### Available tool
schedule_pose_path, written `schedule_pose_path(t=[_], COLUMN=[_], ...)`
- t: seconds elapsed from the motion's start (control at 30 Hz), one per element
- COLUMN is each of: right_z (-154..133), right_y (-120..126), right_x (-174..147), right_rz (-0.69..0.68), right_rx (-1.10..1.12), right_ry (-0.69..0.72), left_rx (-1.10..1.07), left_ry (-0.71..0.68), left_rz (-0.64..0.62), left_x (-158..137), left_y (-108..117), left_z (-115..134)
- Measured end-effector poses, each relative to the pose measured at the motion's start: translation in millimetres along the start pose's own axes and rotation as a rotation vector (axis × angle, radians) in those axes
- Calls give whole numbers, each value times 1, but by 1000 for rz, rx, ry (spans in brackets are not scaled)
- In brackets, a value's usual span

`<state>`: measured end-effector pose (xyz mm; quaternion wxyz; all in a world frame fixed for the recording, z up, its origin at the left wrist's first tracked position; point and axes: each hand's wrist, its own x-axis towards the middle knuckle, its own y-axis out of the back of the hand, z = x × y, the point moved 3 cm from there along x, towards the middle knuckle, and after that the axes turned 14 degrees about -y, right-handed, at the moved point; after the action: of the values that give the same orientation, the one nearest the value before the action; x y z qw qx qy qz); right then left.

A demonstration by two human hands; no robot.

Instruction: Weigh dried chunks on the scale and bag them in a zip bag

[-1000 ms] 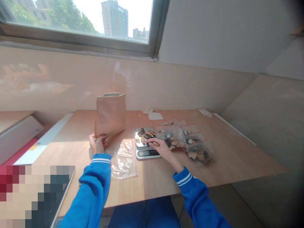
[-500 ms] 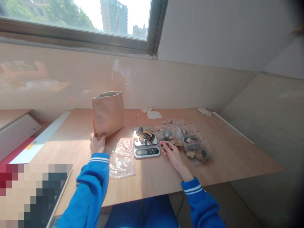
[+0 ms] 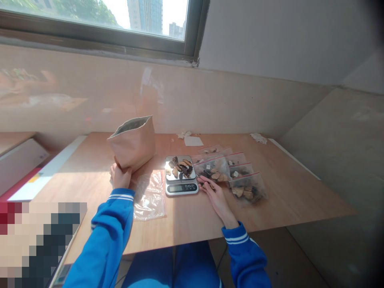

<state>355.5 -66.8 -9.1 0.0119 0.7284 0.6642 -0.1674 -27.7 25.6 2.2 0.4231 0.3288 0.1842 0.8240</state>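
Observation:
My left hand (image 3: 120,176) grips the lower front corner of a brown paper bag (image 3: 133,146). The bag stands tilted, its mouth open at the top. Dark and tan dried slices (image 3: 183,167), perhaps mushroom, lie on the metal plate of a white digital scale (image 3: 181,189). Just right of the scale, my right hand (image 3: 215,197) is closed around a few similar dried slices (image 3: 210,185), partly hidden by the fingers. An empty-looking clear plastic bag (image 3: 150,198) lies flat between my left hand and the scale.
Several clear zip bags (image 3: 247,192) of dried pieces overlap to the right of the scale. At the back lie a white paper (image 3: 193,141), a crumpled white scrap (image 3: 184,135) and another scrap (image 3: 258,138). A tiled wall (image 3: 225,108) borders the table's far side.
The paper bag has tipped to the left and toward me, showing more of its open mouth. My right hand stays beside the scale with the dried slices. The whole view has shifted slightly.

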Motion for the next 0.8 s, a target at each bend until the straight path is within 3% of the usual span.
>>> schedule_pose_path(t=[0.17, 0.4, 0.57, 0.8], right_z=[-8, -31, -34, -25], right_y=[-7, -30, -41, -49], right_x=[2, 28, 33, 38], right_rz=[-3, 40, 175, 127], right_rx=[-48, -281, -444, -496], right_ry=[38, 270, 429, 433], left_rx=[0, 17, 36, 50], left_ry=[-42, -64, -92, -109], left_rz=[-2, 6, -21, -30], left_x=[2, 3, 2, 2], left_y=[-3, -6, -8, -6], left_z=[-4, -8, -7, -1])
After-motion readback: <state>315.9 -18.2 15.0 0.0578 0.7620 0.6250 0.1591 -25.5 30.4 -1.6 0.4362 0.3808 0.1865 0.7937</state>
